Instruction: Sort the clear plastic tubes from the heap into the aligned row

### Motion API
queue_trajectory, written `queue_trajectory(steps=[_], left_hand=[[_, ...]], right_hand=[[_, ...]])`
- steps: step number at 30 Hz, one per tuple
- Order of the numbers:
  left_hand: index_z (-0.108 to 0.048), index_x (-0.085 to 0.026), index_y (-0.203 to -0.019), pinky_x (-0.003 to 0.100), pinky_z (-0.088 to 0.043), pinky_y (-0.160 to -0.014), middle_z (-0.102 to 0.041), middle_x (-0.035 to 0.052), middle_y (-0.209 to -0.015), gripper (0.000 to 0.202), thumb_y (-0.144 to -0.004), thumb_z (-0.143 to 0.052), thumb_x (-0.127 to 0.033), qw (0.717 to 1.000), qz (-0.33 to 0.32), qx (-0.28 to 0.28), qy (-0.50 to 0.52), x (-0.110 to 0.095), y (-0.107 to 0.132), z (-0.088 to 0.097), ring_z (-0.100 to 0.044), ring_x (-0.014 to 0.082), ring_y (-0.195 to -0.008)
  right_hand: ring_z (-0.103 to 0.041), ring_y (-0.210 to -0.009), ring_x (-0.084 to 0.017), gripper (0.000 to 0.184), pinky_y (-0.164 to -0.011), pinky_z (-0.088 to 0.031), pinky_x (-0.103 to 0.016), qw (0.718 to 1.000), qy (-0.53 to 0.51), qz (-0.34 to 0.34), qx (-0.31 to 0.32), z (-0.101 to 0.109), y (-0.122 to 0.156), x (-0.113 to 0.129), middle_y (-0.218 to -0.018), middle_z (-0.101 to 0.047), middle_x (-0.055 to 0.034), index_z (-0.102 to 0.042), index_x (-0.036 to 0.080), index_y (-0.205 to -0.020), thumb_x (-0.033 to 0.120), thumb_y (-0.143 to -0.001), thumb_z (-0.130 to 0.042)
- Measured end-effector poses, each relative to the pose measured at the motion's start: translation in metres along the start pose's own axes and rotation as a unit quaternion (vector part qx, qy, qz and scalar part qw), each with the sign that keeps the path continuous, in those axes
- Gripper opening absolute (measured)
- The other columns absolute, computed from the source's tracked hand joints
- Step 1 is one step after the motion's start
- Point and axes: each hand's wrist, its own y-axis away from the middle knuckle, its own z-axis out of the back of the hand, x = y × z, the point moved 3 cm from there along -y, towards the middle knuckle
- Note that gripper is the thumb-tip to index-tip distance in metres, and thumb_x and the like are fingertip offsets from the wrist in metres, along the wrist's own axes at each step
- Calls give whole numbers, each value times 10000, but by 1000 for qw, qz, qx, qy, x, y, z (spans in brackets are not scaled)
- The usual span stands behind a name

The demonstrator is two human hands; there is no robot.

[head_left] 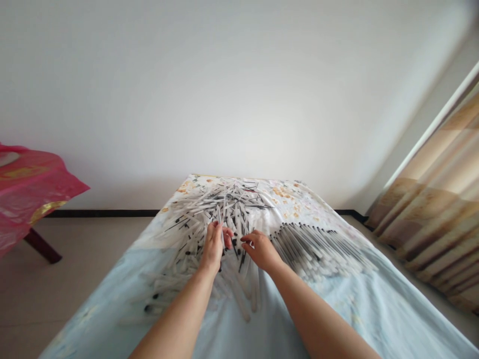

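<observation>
A loose heap of thin white pens with black tips (220,209) covers the middle of a pale blue flowered cloth (374,309). My left hand (214,245) is closed around one or two upright white pens at the heap's near edge. My right hand (261,249) rests beside it, fingers curled and pinching at pens on the pile. To the right lies a neat row of sorted pens (318,247), laid side by side.
A white wall stands behind the cloth-covered surface. A red cloth on a table (26,194) is at the far left. Striped beige curtains (437,219) hang at the right. Pale floor lies on both sides.
</observation>
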Motion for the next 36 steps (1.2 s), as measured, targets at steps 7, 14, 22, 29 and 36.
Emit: queue_trajectory(steps=[7, 14, 22, 29, 36], left_hand=[[-382, -201, -866, 215, -342, -353, -545, -42, -570, 252, -776, -425, -432, 1000, 10, 12, -1, 5, -1, 0, -453, 91, -357], [-384, -215, -920, 197, -339, -347, -543, -38, -625, 282, -763, -467, -435, 999, 17, 30, -22, 6, -1, -1, -449, 81, -379], [-445, -210, -981, 172, -289, -314, -569, -6, -689, 359, -723, -520, -448, 997, 10, 42, -59, 3, 3, -5, -440, 78, -395], [-602, -190, -918, 247, -448, -547, -625, 40, -733, 299, -695, -569, -386, 976, -56, 57, -205, 1, 6, -8, -571, 156, -608], [-657, -226, -897, 332, -428, -806, -649, 65, -926, 245, -694, -572, -334, 955, -101, 92, -263, -5, 13, -17, -573, 219, -877]], right_hand=[[-534, -811, -169, 251, -740, -368, -258, 999, 46, -13, 10, -4, -15, -1, -851, -594, -72, -647, 193, -960, 290, -793, -485], [-520, -877, -225, 257, -768, -347, -312, 991, 123, -27, 44, -18, -16, 9, -874, -589, -86, -656, 205, -919, 332, -709, -580], [-521, -880, -206, 306, -779, -361, -311, 996, 89, 15, -1, -15, -7, 13, -887, -585, -75, -575, 213, -1040, 160, -748, -499], [-572, -769, -148, 262, -744, -420, -271, 988, -136, -4, -77, 30, -1, -16, -888, -603, -63, -580, 168, -1004, 221, -825, -395], [-554, -686, -133, 309, -644, -442, -248, 970, -226, -59, -63, 56, 2, -51, -807, -619, -36, -555, 148, -1025, 314, -788, -447]])
